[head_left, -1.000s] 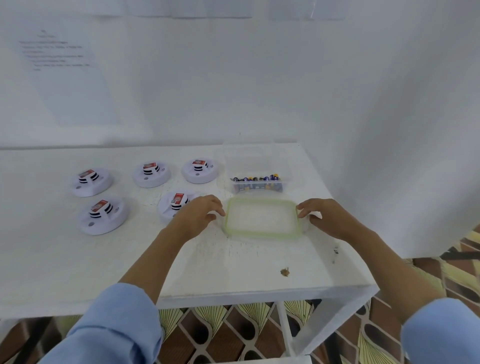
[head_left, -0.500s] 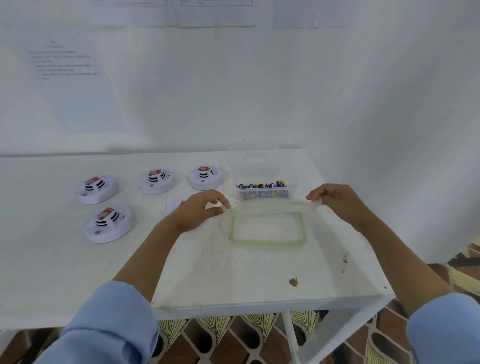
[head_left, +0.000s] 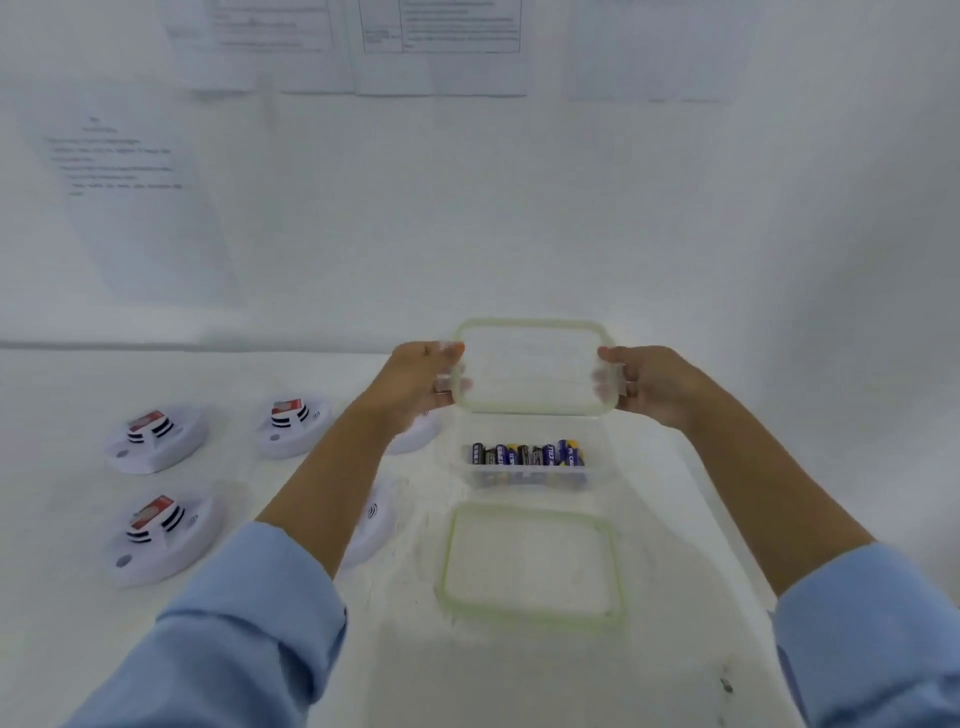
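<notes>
Your left hand (head_left: 415, 384) and right hand (head_left: 657, 387) grip the lid (head_left: 535, 371) by its short ends, its long axis aligned with the battery box (head_left: 524, 480) just below.

Clear lid (head_left: 535, 366) between the fingers (head_left: 451, 353) has a pale green rim; below them, batteries (head_left: 527, 454) are blue, black and yellow; left of them, white detectors (head_left: 156, 436) carry red labels and black stripes; sleeves (head_left: 244, 623) are light blue

Raised lid (head_left: 535, 369) above the box (head_left: 457, 467) holding batteries (head_left: 527, 454), spare lid (head_left: 530, 566) before it, detectors (head_left: 156, 439) left
</notes>
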